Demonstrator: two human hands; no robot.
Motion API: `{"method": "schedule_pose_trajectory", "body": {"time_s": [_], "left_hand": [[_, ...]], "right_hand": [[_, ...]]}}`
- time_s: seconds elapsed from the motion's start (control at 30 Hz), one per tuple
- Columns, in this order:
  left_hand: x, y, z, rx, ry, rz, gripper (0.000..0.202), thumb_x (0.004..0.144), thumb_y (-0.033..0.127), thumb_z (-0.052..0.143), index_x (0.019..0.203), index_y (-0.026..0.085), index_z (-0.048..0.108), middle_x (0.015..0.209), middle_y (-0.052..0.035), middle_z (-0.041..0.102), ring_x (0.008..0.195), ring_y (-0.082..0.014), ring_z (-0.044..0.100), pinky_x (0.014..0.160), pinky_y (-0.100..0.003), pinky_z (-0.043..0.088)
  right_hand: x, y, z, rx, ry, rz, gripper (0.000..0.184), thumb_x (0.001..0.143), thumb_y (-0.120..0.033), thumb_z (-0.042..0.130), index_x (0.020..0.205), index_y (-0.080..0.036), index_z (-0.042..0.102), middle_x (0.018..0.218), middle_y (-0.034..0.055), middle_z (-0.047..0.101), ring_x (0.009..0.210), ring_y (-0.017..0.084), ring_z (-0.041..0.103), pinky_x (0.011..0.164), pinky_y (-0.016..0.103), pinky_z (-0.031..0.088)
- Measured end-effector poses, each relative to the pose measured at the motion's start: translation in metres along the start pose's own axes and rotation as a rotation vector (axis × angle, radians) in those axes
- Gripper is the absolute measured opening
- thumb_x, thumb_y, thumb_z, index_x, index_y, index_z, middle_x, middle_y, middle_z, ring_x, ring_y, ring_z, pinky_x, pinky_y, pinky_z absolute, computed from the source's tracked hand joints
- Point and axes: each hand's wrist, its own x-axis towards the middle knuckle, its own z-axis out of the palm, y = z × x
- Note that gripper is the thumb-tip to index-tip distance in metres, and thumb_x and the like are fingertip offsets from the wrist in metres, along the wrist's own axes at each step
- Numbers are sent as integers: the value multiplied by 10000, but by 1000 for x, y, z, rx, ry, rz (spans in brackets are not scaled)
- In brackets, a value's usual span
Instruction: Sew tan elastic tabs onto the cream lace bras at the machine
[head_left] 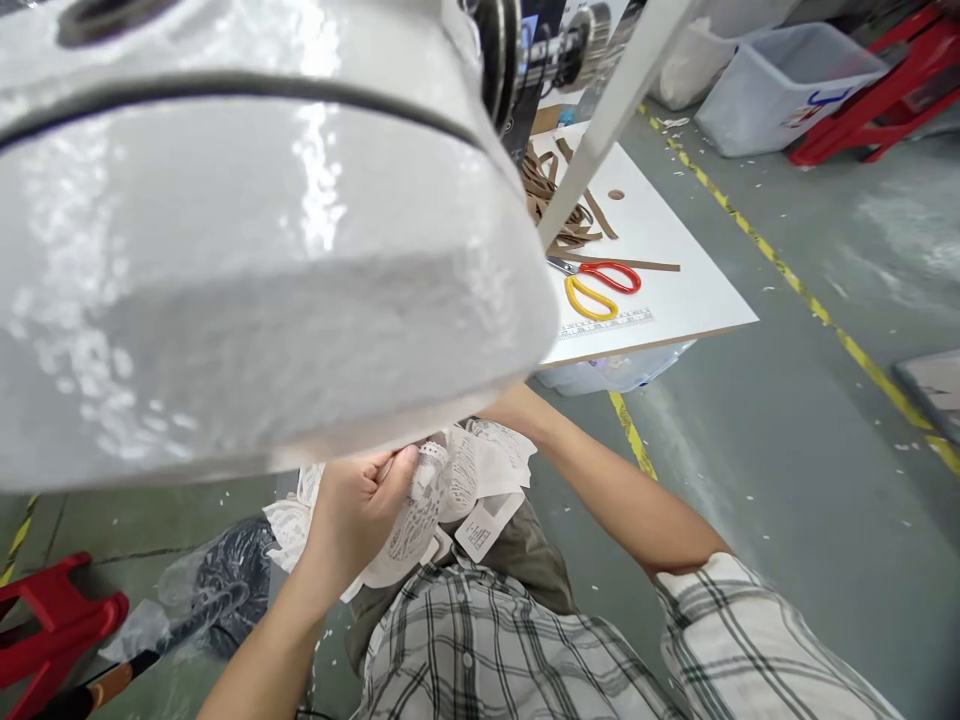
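A white lace garment [420, 510] lies bunched over my lap, its scalloped edges spreading to both sides. My left hand [356, 505] pinches the lace between thumb and curled fingers, just under the machine's lower edge. A white printed label [484, 525] hangs from the fabric to the right of that hand. Of my right arm, the forearm and wrist [517, 410] show; the fingers are hidden behind the large white sewing machine head [262, 280], which fills the upper left of the view.
Right of the machine, a white tabletop [675, 300] holds red-and-yellow-handled scissors [600, 285], a clear ruler [611, 322] and brown strips [562, 205]. A pale post [615, 115] rises before it. Plastic bins [780, 90] and red stools [56, 630] stand on the floor.
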Motion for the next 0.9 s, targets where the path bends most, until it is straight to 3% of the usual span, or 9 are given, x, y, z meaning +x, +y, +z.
{"method": "schedule_pose_trajectory", "body": {"time_s": [0.2, 0.43, 0.63, 0.77, 0.9], "left_hand": [[-1, 1, 1, 27, 16, 55, 298, 922, 334, 538, 1023, 192, 779, 655, -22, 694, 585, -156, 614, 500, -221, 425], [-5, -4, 0, 109, 55, 111, 285, 946, 298, 522, 1076, 191, 753, 442, 71, 462, 423, -84, 419, 484, -196, 360], [-10, -10, 2, 139, 120, 160, 246, 942, 262, 534, 1056, 198, 743, 519, 48, 581, 457, -87, 483, 495, -198, 373], [-11, -12, 2, 133, 162, 167, 225, 930, 244, 545, 1028, 200, 742, 731, 2, 735, 535, -94, 574, 526, -197, 415], [-12, -16, 3, 137, 201, 162, 220, 930, 247, 546, 1020, 211, 744, 811, -9, 761, 593, -105, 614, 564, -202, 446]], "right_hand": [[-3, 3, 4, 47, 51, -30, 143, 792, -180, 578, 699, -219, 477, 856, 37, 559, 804, 194, 531, 730, 332, 492], [-2, 10, 9, 39, 63, -68, 82, 787, -207, 572, 747, -208, 500, 842, 31, 533, 709, 161, 506, 617, 286, 438], [-3, 12, 10, 53, 62, -68, 83, 796, -267, 582, 783, -194, 546, 903, 45, 572, 680, 145, 496, 618, 275, 431], [-2, 15, 12, 84, 80, -89, 69, 794, -253, 569, 794, -184, 568, 938, 43, 603, 649, 126, 485, 627, 272, 425], [-1, 12, 13, 89, 89, -73, 54, 775, -233, 581, 796, -184, 585, 942, 45, 621, 691, 144, 517, 660, 287, 438]]}}
